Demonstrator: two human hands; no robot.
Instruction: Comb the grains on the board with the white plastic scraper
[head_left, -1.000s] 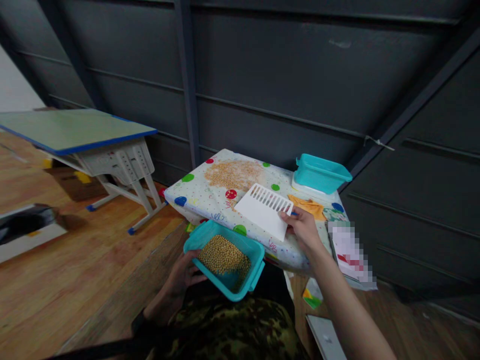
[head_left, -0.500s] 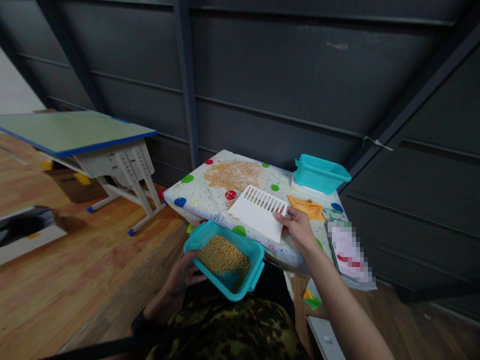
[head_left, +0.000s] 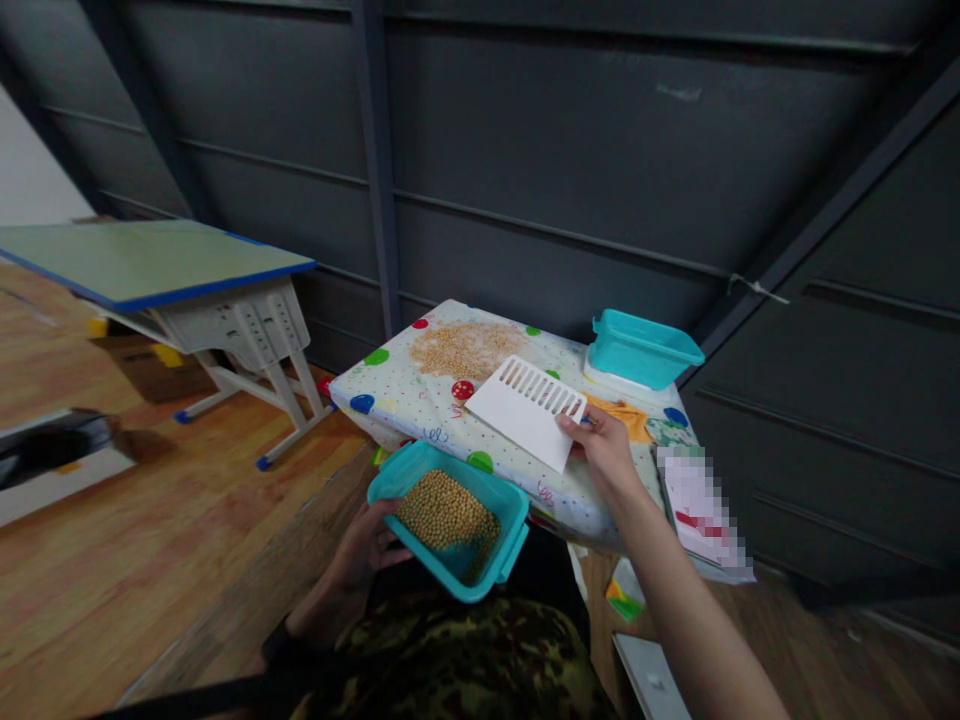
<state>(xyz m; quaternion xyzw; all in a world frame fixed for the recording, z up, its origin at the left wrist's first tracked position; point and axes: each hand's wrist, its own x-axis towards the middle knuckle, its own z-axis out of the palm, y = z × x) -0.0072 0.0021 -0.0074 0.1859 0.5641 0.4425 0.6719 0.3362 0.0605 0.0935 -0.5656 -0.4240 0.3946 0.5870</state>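
Observation:
My left hand (head_left: 367, 545) grips a teal plastic box (head_left: 448, 519) partly filled with yellow beans, held below the near edge of the small table (head_left: 405, 392). My right hand (head_left: 600, 450) pinches the corner of a flat white slotted scraper (head_left: 527, 411) that hovers over the dotted tablecloth. Behind the scraper a loose heap of beans (head_left: 465, 348) lies spread on the cloth.
A second teal box (head_left: 643, 346) stands on a white lid at the table's back right, next to an orange cloth (head_left: 622, 412) and a printed sheet (head_left: 697, 505). A green-topped desk (head_left: 150, 262) stands to the left on the wooden floor. Dark panels wall in the back.
The scraper has shifted slightly, first left, then back right and a little farther over the table. The box in my left hand has stayed put.

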